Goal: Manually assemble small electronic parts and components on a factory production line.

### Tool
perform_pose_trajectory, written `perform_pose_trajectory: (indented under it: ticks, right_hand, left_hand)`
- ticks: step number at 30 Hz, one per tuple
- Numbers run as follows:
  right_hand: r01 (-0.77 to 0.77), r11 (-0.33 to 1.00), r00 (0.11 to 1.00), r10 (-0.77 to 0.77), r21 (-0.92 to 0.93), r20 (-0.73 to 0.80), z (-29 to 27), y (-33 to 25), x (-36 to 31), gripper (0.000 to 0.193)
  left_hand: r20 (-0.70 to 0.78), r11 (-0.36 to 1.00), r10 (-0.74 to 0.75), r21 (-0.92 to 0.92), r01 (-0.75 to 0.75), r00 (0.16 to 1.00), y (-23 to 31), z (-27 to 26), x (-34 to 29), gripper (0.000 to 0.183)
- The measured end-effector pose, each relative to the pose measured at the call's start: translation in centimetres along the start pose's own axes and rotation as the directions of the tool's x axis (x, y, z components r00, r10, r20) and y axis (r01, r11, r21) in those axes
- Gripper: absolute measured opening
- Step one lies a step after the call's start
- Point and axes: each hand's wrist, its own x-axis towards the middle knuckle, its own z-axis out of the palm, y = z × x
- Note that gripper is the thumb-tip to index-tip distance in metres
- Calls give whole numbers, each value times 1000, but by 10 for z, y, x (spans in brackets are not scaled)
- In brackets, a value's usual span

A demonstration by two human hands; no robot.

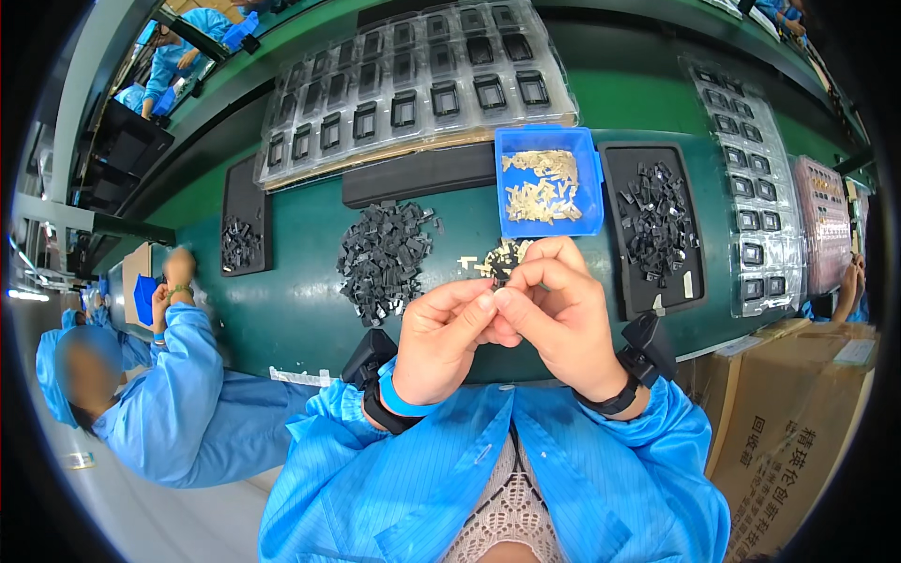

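My left hand and my right hand meet in front of my chest, thumbs and fingertips pinched together. Between them is a small black plastic part, mostly covered by my fingers. Just beyond my fingertips lies a small heap of pale cream pieces. A large pile of black plastic parts spreads on the green table to the left of my hands. Past my right hand stands a blue bin holding pale metallic-looking pieces.
A black tray of black parts lies right, another black tray left. Clear blister trays with black frames stand at the back; more blister trays lie right. A cardboard box stands at lower right. A co-worker sits left.
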Motion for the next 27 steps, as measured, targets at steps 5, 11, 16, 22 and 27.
perform_pose_trajectory:
  ticks: [5,11,16,22,27]
  right_hand:
    - [-95,994,994,92,47,66,-8,-7,2,3]
    - [-246,969,969,246,10,30,-16,-7,7,10]
    - [-264,964,961,262,17,91,-21,-7,6,8]
    - [-206,973,972,216,-107,90,-19,-1,4,12]
    - [-404,914,910,398,31,119,-21,-2,3,16]
  left_hand:
    - [-5,995,-61,-73,61,998,2,-1,1,18]
    - [-16,949,40,313,-33,999,7,1,2,17]
    - [79,788,229,570,-232,970,12,5,2,21]
    - [93,584,346,758,-291,934,9,7,-3,30]
    - [181,414,382,843,-343,906,6,5,2,35]
